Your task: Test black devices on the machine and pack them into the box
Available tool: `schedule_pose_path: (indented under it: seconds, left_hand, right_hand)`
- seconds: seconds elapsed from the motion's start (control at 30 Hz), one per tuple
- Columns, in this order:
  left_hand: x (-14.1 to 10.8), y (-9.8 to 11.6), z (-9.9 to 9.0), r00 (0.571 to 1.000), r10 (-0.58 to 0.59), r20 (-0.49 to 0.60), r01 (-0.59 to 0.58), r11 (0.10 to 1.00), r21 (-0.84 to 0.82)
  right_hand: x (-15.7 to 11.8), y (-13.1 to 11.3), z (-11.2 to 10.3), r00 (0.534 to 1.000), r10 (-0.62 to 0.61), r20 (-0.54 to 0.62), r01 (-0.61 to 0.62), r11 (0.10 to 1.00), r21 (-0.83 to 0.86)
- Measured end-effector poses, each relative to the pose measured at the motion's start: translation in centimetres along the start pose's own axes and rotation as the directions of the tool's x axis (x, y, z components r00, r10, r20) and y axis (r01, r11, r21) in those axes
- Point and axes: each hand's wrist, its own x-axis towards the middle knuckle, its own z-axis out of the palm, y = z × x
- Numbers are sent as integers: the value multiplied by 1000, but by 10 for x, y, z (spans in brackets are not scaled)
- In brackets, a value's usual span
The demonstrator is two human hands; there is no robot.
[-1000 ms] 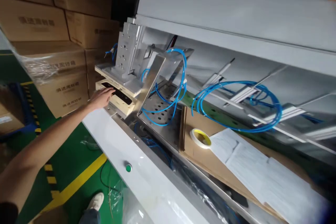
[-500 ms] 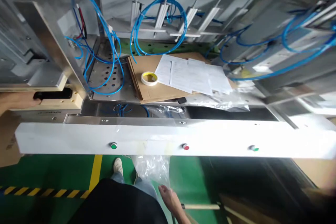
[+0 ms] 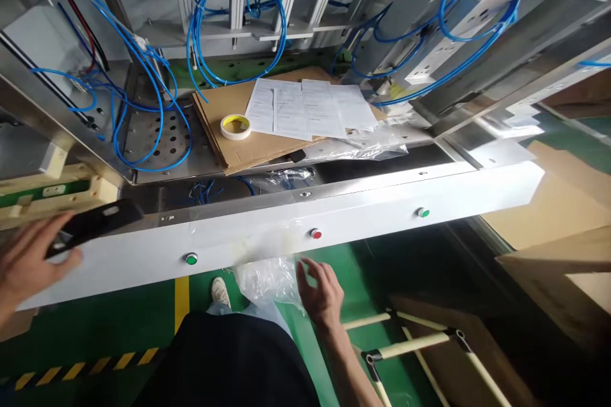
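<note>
My left hand [image 3: 31, 261] grips one end of a black phone case [image 3: 102, 219], a flat, thin piece with a light oval opening near its far end. The case is tilted over the left part of the white front panel [image 3: 258, 229]. Behind it is a cream fixture [image 3: 98, 187] with a green inset. My right hand [image 3: 322, 292] hangs in front of the panel below the red button [image 3: 316, 234]. Its fingers are loosely curled and apart, with nothing visible in them. Just to its left hangs a clear plastic bag [image 3: 267, 280].
Cardboard sheets [image 3: 214, 117] carry papers [image 3: 305, 108] and a tape roll [image 3: 235, 128]. Blue air tubes [image 3: 281, 19] loop around the machine. A cream pipe frame [image 3: 413, 344] stands at lower right, with cardboard boxes [image 3: 563, 203] beyond.
My left hand has come away from the cream fixture with the black case, moving right and toward me. My right hand has risen toward the panel. The view has turned right.
</note>
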Motion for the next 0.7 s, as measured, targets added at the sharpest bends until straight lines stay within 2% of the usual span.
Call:
schedule_pose_path:
  seconds: [0.03, 0.07, 0.13, 0.23, 0.3, 0.37, 0.47, 0.57, 0.7]
  left_hand:
    - [1, 35, 9, 992, 126, -16, -125, 992, 27]
    - [3, 68, 19, 979, 203, -4, -203, 979, 27]
    - [16, 128, 43, 952, 305, 9, -305, 952, -15]
    - [43, 196, 79, 939, 338, 63, -331, 938, -101]
    - [62, 227, 100, 933, 348, 95, -335, 933, -131]
    - [78, 250, 118, 923, 360, 133, -342, 929, -143]
    - [93, 268, 140, 900, 383, 208, -356, 921, -155]
    - [96, 274, 155, 880, 384, 281, -348, 922, -170]
    - [93, 275, 166, 869, 372, 327, -324, 926, -193]
  right_hand:
    - [14, -10, 9, 996, -84, 8, 84, 996, 23]
    - [28, -18, 17, 986, -168, 16, 167, 985, 38]
    - [53, -31, 29, 936, -349, 36, 348, 937, 32]
    - [79, -35, 37, 851, -523, 49, 522, 852, 24]
    - [84, -30, 39, 829, -559, 34, 557, 829, 55]
    - [82, -25, 42, 828, -560, 25, 557, 826, 85]
    - [74, -21, 45, 851, -524, 30, 518, 848, 109]
    - [69, -21, 45, 869, -494, 33, 487, 865, 122]
    - [66, -21, 43, 877, -479, 43, 471, 874, 117]
